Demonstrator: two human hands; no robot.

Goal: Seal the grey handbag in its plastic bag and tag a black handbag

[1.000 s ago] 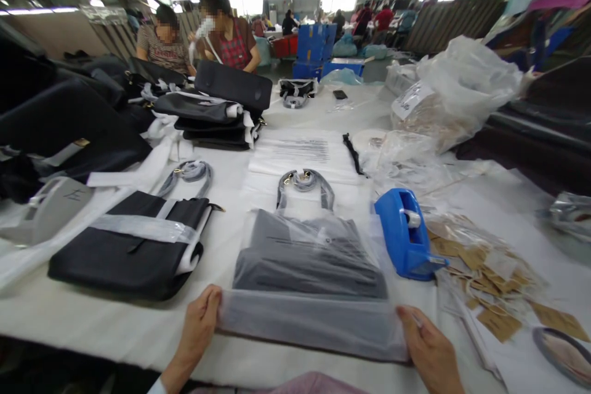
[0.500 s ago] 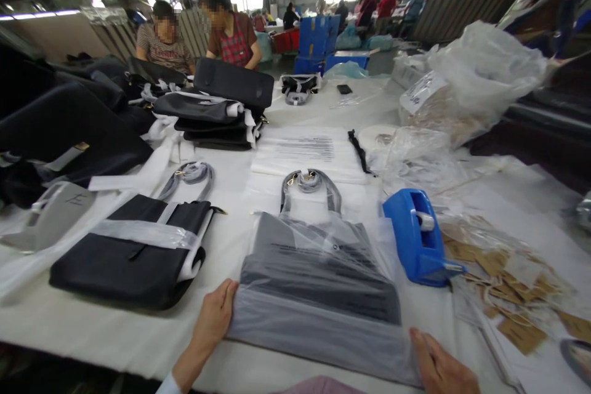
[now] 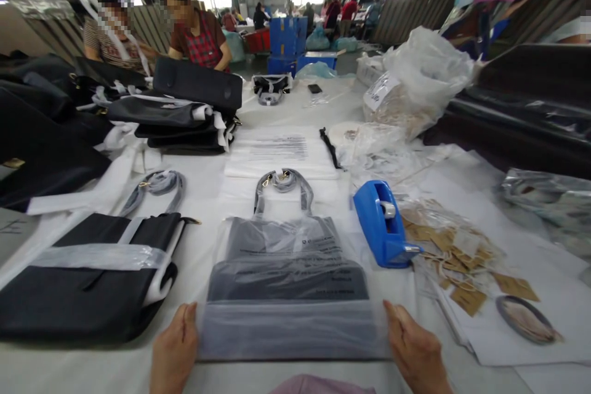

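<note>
A black handbag lies flat in a clear plastic bag [image 3: 295, 332] with printed text, at the front of the table. Its wrapped handle loop [image 3: 302, 188] sticks out beyond the top. My left hand [image 3: 175, 341] pinches the plastic bag's lower left edge. On the opposite side my right hand [image 3: 413, 345] has its fingers closed at the lower right edge. Left of my left hand lies another black handbag [image 3: 60, 301], bound with a pale wrapping band. A blue tape dispenser [image 3: 383, 225] stands beyond my right hand.
Brown tags [image 3: 455, 258] and an oval ring of tape [image 3: 526, 319] lie to the right. Printed plastic bags [image 3: 277, 151] are at mid-table, with stacked black handbags [image 3: 184, 123] behind left. A filled plastic sack [image 3: 410, 86] sits back right. Two people work across the table.
My view has swung right, so the table's contents sit further left. The wrapped handbag now lies squarer to me, its lower edge level. Both hands stay at its sides.
</note>
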